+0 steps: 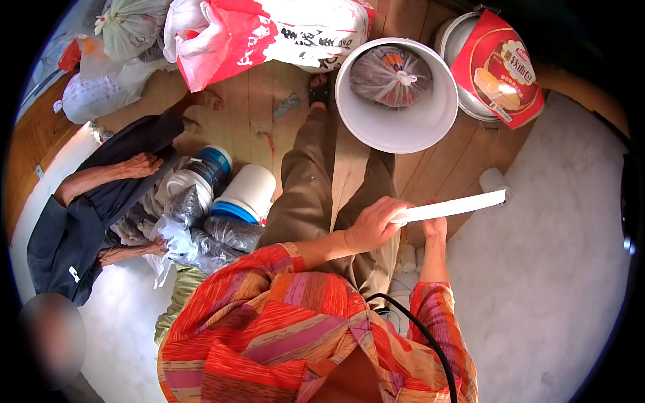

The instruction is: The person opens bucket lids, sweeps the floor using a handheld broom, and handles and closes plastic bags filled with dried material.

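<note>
A long, thin white object (457, 207), perhaps a lid seen edge-on, slants across the space above my lap. My left hand (378, 225) is closed around its left end. Beside it, my right hand (435, 228) touches or lies just behind the white object, which hides most of its fingers. Beyond both hands stands an open white bucket (396, 131) with a tied clear plastic bag (392, 79) of dark contents inside.
At the left sits a person in dark clothes (60, 235), one hand at plastic bags (232, 232) near white-and-blue tubs (248, 191). Filled bags (302, 30) lie at the top. A metal pot (463, 40) with a red package (497, 70) stands at upper right.
</note>
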Motion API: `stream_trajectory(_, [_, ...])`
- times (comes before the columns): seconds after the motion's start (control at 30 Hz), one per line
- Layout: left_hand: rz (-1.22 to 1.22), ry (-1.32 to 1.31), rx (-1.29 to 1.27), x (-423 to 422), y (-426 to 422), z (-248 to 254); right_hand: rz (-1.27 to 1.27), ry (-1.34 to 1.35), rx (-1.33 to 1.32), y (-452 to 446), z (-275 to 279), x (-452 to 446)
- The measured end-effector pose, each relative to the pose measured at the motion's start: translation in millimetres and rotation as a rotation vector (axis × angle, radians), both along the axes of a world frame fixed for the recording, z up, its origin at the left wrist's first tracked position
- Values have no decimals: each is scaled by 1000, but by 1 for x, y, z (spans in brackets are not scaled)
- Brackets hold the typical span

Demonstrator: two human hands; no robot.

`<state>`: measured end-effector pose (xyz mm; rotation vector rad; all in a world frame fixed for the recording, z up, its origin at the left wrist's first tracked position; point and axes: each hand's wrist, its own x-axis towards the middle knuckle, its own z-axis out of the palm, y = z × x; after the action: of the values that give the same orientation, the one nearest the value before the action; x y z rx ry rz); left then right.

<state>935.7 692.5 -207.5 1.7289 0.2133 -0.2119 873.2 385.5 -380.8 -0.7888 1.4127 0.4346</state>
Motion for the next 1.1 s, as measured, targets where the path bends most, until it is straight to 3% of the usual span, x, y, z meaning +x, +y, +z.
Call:
stream_trajectory(0.03, [-16, 0, -18, -1, 0, -1, 7, 64, -88, 22, 21, 15])
stream_trajectory(0.2, [-107, -5, -51, -13, -9, -2, -148, 57, -56, 3, 10, -16])
stream_trajectory(0.3, [-194, -73, -51, -13, -13, 1, -42, -125, -55, 12, 25, -26])
stream_trajectory(0.4, [-218, -127, -76, -14, -18, 5, -170, -199, 56, 18, 45, -28])
stream_trajectory(0.47, [-240, -126, -74, -18, -22, 3, -126, -292, 96, 1, 29, -51])
stream_trajectory(0.57, [-273, -100, -66, -21, -25, 4, -177, -287, 120, -4, 24, -64])
stream_trajectory(0.73, [-324, -58, -78, -23, -28, 1, -260, -70, -77, 3, 30, -58])
stream_trajectory(0.87, [-222, 44, 4, -21, -23, -10, -248, 41, -109, 0, 14, -42])
stream_trajectory(0.97, [-189, 76, 43, -22, -19, -11, -166, -36, -12, -14, -1, -55])
stream_trajectory(1.1, [-220, 63, 89, -25, -14, -15, -242, 6, -39, 1, 16, -33])
